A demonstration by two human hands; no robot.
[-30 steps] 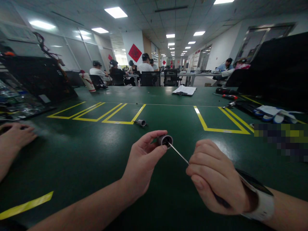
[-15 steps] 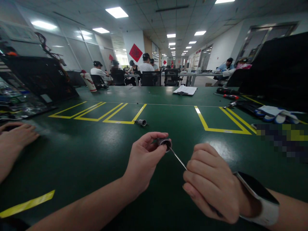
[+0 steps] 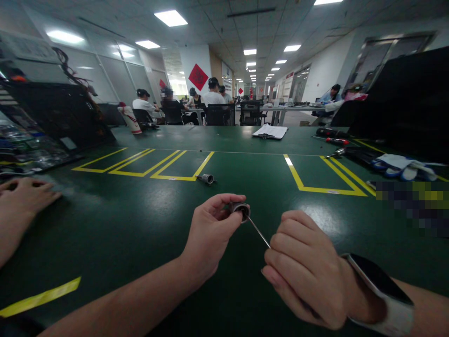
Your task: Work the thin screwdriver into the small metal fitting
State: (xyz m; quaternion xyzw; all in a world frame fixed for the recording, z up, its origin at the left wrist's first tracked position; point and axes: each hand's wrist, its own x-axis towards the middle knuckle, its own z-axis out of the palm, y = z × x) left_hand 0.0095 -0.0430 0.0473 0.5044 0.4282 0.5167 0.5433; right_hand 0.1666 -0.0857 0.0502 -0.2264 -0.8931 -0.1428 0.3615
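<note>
The left hand [image 3: 210,234] pinches a small metal socket [image 3: 240,209] between thumb and fingertips, raised just above the green bench [image 3: 140,220]. The right hand [image 3: 305,271] is clenched around a thin metal tool [image 3: 258,231], whose tip enters the socket's open end. A 2nd similar metal piece [image 3: 206,178] lies farther off beside the yellow tape lines [image 3: 175,168]. Another person's hand [image 3: 24,199] rests on the bench at far left.

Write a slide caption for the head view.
Left hand holds a small metal cylinder while right hand pokes a thin tool into it, above a green table.
</note>
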